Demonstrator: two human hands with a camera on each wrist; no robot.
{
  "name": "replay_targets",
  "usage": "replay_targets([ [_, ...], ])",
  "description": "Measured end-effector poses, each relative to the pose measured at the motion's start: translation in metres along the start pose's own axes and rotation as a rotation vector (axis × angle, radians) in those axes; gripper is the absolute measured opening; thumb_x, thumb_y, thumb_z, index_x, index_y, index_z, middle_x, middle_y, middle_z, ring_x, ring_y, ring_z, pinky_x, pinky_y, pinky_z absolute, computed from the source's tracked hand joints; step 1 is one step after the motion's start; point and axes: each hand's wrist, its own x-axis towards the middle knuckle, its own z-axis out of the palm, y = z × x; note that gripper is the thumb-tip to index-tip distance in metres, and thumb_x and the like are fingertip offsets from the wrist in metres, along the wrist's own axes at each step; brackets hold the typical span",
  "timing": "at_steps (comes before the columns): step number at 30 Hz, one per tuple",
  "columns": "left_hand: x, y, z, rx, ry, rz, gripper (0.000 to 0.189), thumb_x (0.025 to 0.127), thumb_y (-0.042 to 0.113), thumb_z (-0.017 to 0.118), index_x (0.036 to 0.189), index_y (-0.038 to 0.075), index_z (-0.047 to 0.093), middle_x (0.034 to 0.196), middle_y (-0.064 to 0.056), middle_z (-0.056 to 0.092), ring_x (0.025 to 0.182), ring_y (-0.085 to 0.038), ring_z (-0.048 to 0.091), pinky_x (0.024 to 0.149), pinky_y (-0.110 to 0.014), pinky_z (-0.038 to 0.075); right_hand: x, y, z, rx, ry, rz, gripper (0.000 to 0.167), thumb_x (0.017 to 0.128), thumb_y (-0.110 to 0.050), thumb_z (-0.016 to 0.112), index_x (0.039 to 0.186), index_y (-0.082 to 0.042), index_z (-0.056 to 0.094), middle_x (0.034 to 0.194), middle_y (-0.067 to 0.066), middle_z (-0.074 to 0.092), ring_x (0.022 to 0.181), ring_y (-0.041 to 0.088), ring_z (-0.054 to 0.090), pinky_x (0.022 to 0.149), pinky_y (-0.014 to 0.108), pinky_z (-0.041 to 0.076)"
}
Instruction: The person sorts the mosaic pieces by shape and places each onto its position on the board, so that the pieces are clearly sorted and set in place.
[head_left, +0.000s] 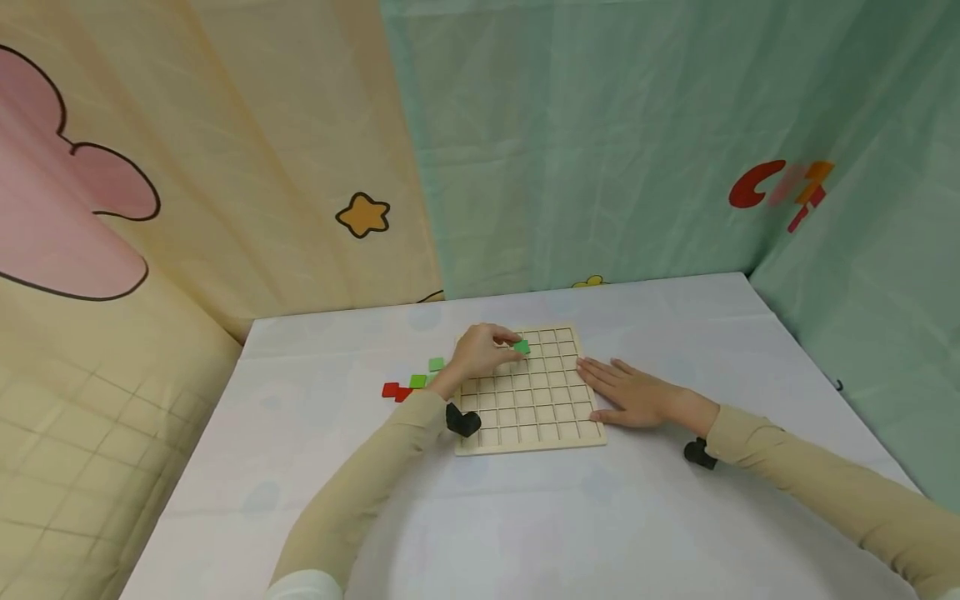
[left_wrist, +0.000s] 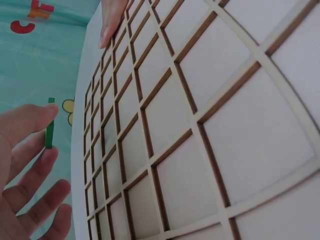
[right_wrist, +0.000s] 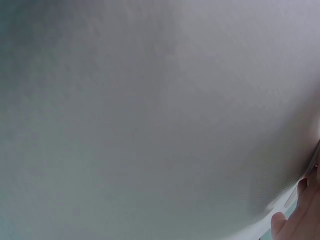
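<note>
Over the far part of a pale wooden grid board (head_left: 534, 411), my left hand (head_left: 483, 350) pinches a green square tile (head_left: 522, 347) between thumb and fingertips. In the left wrist view the tile (left_wrist: 50, 123) shows edge-on, held above the board, with the other fingers spread loosely below. My right hand (head_left: 632, 395) lies flat with straight fingers, its fingertips at the board's right edge. The grid's visible squares hold no tiles. Only part of the right hand (right_wrist: 300, 215) shows in the right wrist view, at the lower right corner.
Left of the board lie loose tiles: a red tile (head_left: 390, 389), a light green tile (head_left: 437, 364), a bright green tile (head_left: 417, 381) and others partly hidden by the left wrist. A white cloth (head_left: 570, 517) covers the table. Printed curtains (head_left: 600, 167) stand behind and at the sides.
</note>
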Motion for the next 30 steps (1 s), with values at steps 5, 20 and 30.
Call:
replay_targets([
  [5,0.011,0.003,0.005,0.008,-0.013,0.012,0.030,0.083,0.032,0.074,0.111,0.020,0.073,0.108,0.000,0.070,0.101,-0.018,0.059,0.076,-0.029,0.048,-0.002,-0.002,-0.002,0.000,-0.011,0.007,0.082,0.097,-0.059,0.037,0.154,-0.005,0.012,0.162,0.012,0.008,0.149,0.030,0.011,0.117,0.056,0.015],
  [20,0.037,0.022,0.018,0.059,-0.029,0.016,0.030,0.084,0.032,0.074,0.112,0.021,0.073,0.110,0.001,0.068,0.095,-0.015,0.061,0.068,-0.024,0.047,-0.002,-0.005,-0.004,-0.002,0.025,-0.014,0.080,0.098,-0.056,0.038,0.153,-0.003,0.016,0.161,0.015,0.012,0.148,0.034,0.016,0.116,0.057,0.016],
  [30,0.048,0.025,0.026,0.064,-0.033,0.012,0.031,0.085,0.031,0.072,0.114,0.019,0.072,0.110,0.000,0.069,0.091,-0.013,0.063,0.068,-0.023,0.047,-0.002,-0.006,-0.005,0.007,0.017,-0.008,0.079,0.098,-0.054,0.040,0.153,-0.002,0.016,0.161,0.015,0.012,0.148,0.034,0.015,0.116,0.058,0.016],
])
